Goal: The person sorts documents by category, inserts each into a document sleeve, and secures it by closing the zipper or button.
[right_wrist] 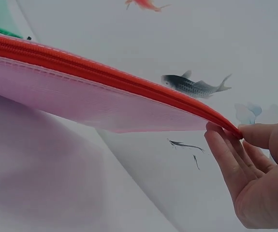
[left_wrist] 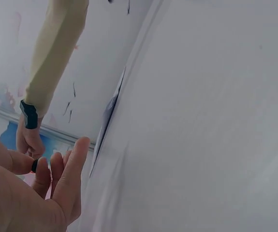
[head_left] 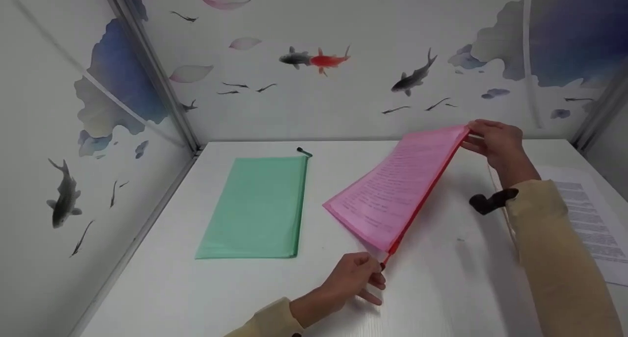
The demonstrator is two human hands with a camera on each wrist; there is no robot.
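Note:
A pink zip folder [head_left: 397, 185] with printed sheets inside hangs tilted above the table, its red zip [right_wrist: 90, 72] edge facing right. My right hand [head_left: 500, 143] pinches the far corner at the zip's end; in the right wrist view thumb and fingers meet on that corner. At the near end my left hand [head_left: 351, 280] pinches the dark-tipped zip pull [head_left: 382, 266] between thumb and forefinger, its other fingers extended. The left wrist view shows the small black tip [left_wrist: 34, 166] between thumb and finger. Along its whole visible length the zip looks closed.
A green zip folder [head_left: 255, 209] lies flat to the left, its dark pull [head_left: 304, 152] at the far corner. Printed paper sheets [head_left: 588, 214] lie at the right, partly behind the right sleeve. Fish-patterned walls [head_left: 343, 106] bound the white table [head_left: 162, 288] at the back and sides.

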